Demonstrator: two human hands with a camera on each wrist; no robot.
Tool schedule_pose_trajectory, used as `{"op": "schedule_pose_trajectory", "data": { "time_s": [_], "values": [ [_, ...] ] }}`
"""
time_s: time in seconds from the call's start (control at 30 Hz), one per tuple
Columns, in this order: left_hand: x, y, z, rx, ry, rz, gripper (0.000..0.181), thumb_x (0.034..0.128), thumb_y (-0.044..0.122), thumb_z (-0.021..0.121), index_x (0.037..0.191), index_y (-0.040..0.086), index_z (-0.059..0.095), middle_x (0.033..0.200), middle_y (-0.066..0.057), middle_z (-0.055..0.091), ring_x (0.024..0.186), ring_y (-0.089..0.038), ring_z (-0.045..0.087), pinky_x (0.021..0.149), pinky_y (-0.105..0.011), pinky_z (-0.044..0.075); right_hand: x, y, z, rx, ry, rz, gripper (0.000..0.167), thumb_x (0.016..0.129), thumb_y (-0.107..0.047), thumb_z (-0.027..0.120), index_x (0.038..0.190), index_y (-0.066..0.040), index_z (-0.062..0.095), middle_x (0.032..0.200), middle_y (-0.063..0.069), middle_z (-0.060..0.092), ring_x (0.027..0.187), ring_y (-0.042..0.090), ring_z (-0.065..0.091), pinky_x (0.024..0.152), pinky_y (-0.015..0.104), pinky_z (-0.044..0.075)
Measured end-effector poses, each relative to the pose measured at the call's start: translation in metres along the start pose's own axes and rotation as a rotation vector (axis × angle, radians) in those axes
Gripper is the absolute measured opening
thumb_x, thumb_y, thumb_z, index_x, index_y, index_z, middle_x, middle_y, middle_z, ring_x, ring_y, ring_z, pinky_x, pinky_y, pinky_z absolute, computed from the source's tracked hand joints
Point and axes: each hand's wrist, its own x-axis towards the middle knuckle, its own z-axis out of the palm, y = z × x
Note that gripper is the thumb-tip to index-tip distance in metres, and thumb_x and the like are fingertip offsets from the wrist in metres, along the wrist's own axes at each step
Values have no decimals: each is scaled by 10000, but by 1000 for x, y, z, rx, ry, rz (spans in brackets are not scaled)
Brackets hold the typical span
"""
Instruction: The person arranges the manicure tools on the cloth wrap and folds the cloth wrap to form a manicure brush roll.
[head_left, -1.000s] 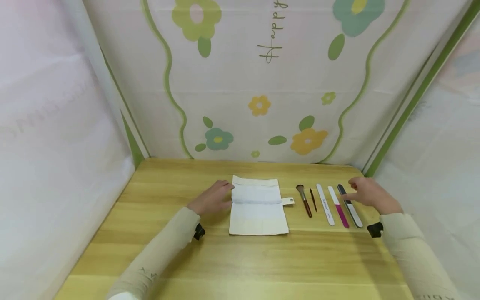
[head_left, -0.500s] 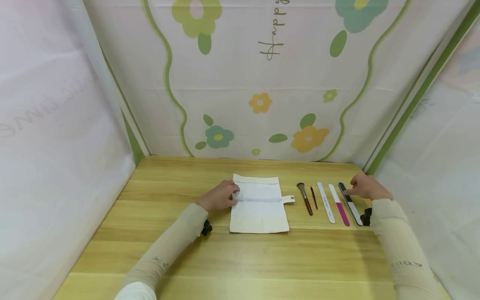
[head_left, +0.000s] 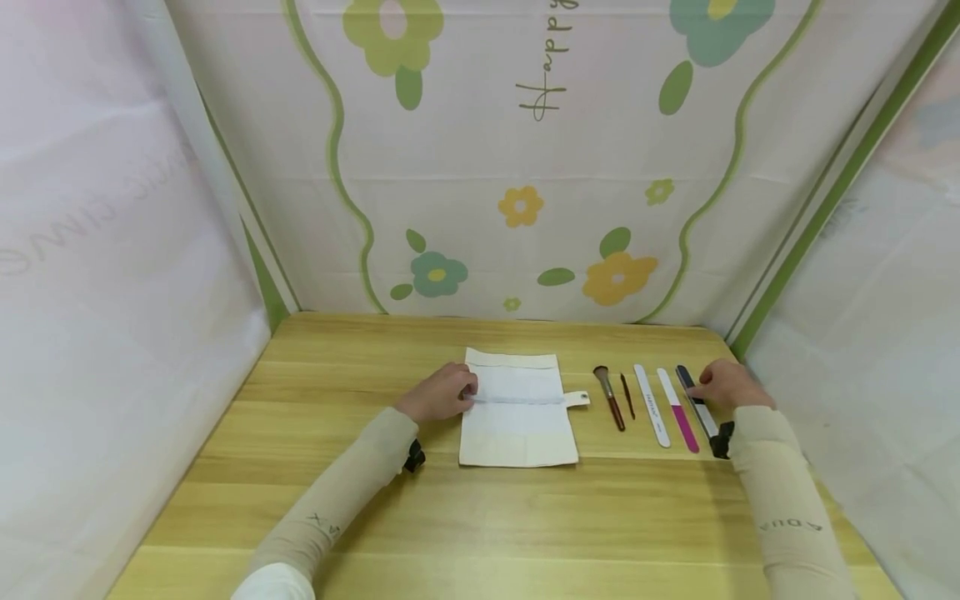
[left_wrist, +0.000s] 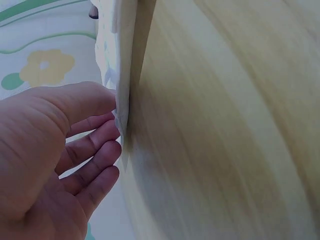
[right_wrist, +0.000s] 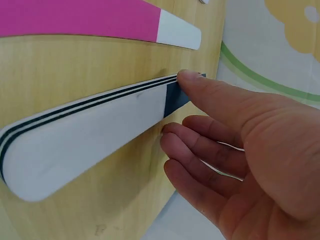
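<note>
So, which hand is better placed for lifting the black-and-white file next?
The right hand, most likely: its thumb rests on the black-and-white file. The left hand is farther off, at the white case's left edge.

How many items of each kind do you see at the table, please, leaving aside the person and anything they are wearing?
Opened white pouch: 1
Brush: 1
Thin dark stick: 1
Flat files: 3 (white file, white-and-magenta file, black-and-pale file)
Total: 6
</note>
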Motion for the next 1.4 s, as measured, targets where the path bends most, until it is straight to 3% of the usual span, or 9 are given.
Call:
{"op": "schedule_pose_trajectory", "data": {
  "time_s": [0.1, 0.27, 0.7, 1.1, 1.4],
  "values": [
    [0, 0, 0, 2, 7, 11, 42, 957, 62, 728, 924, 57, 703, 892, -33, 622, 829, -157, 485, 806, -316, 459, 0, 3, 3, 10, 20, -10, 393, 966, -322, 767, 1018, 68, 751, 933, 193, 719, 788, 255, 571, 691, 369, 493],
    [0, -3, 1, -5, 23, 6, 49, 957, 65, 732, 919, 53, 703, 894, -31, 635, 823, -145, 498, 794, -303, 473, 3, 6, 6, 21, 21, 10, 502, 959, -346, 773, 1140, 120, 728, 1149, 327, 712, 957, 369, 675, 801, 476, 573],
    [-1, -1, -2, -101, 28, -43, 49, 990, 75, 711, 986, 26, 710, 956, -37, 677, 874, -168, 574, 836, -308, 527, 4, 6, 8, 22, 22, 32, 470, 956, -319, 769, 1116, 123, 743, 1070, 284, 748, 900, 325, 664, 777, 434, 561],
    [0, 1, 2, -201, 60, -84, 43, 1001, 80, 712, 963, 62, 704, 977, -31, 686, 902, -138, 604, 882, -319, 568, 4, 6, 13, 66, 59, 37, 370, 963, -332, 771, 1044, 29, 782, 1028, 209, 754, 862, 277, 646, 739, 394, 536],
    [0, 0, 1, -224, 65, -100, 56, 1001, 106, 724, 987, 56, 705, 996, -29, 691, 909, -137, 608, 889, -310, 569, 10, -12, 5, 119, 130, -14, 377, 967, -378, 760, 1029, -7, 786, 1016, 180, 762, 841, 256, 660, 673, 332, 516]
  ]
}}
